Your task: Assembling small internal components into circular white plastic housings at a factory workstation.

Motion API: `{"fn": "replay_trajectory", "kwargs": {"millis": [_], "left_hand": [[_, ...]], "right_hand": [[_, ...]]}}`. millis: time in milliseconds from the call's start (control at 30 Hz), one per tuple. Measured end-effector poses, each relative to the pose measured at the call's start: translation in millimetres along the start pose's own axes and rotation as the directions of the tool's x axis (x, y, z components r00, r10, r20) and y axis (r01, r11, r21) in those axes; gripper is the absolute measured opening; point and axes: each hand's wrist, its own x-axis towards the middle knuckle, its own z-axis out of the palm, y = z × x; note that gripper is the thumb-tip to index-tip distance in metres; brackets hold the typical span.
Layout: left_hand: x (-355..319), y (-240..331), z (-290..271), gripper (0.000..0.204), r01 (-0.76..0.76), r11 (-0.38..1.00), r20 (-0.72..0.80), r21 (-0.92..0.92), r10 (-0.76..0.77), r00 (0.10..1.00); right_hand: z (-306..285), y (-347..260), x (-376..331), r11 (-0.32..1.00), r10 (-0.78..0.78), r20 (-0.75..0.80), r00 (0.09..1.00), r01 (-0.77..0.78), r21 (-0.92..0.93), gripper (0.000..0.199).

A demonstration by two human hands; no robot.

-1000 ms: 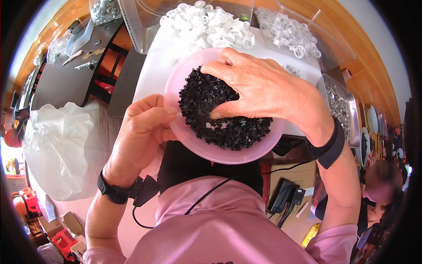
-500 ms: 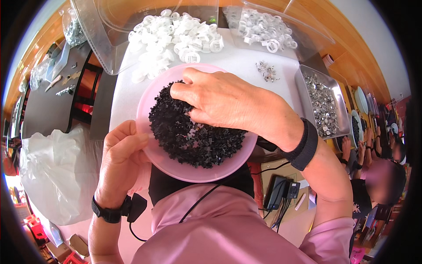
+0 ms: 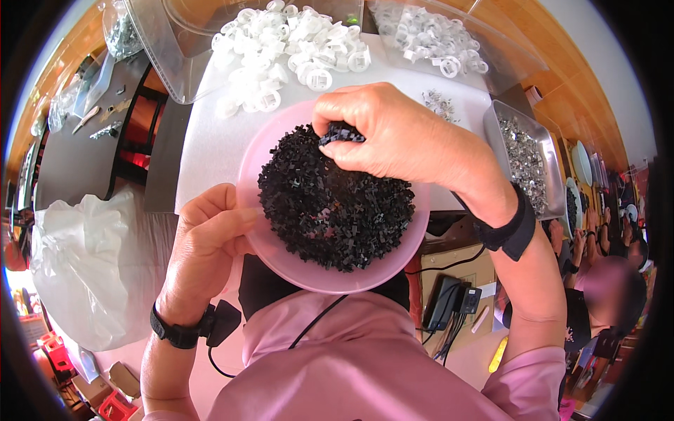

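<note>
A round pink bowl [image 3: 349, 279] sits at the table's near edge, partly over my lap. Many small black plastic pieces [image 3: 337, 217] fill much of it. Its left rim is pinched by my left hand [image 3: 214, 228], thumb on top. Above the far part of the pile, my right hand [image 3: 386, 133] is closed round a clump of black pieces [image 3: 342, 132], which shows between thumb and fingers. Beyond the bowl, on a white sheet [image 3: 203, 154], lies a heap of white round plastic parts [image 3: 281, 52].
A metal tray [image 3: 523, 161] of small metal parts stands at the right, near a little loose pile [image 3: 439, 105]. Clear plastic bins [image 3: 172, 59] line the back. A white plastic bag [image 3: 88, 274] hangs at the left. Co-workers [image 3: 604, 302] sit at the far right.
My right hand has come up out of the pile with a clump of black pieces in its fingers. The bowl has shifted slightly right in view, my left hand still on its rim.
</note>
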Motion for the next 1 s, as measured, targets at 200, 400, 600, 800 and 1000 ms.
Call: {"fn": "replay_trajectory", "kwargs": {"millis": [200,400,600,800,1000], "left_hand": [[-5,1,-2,0.005,-0.015,1.0,-0.024,0.007,0.016,1.0],[-15,3,-19,0.004,-0.036,0.996,-0.038,0.077,0.039,0.999],[-23,4,-28,0.002,-0.046,0.996,-0.077,0.073,0.052,0.996],[-24,3,-43,0.005,-0.072,0.995,-0.069,0.068,0.077,0.995],[-25,2,-44,0.006,-0.104,0.994,-0.109,0.038,0.108,0.988]], "right_hand": [[-18,14,0,0.984,0.148,-0.031,0.988,-0.144,0.107,0.01],[-27,36,7,0.943,0.319,-0.064,0.946,-0.31,0.122,0.008],[-17,58,15,0.911,0.412,-0.036,0.911,-0.41,0.052,0.01],[-7,61,21,0.919,0.392,-0.043,0.919,-0.393,-0.016,0.013],[-7,67,18,0.926,0.374,-0.053,0.926,-0.376,-0.03,0.019]]}}
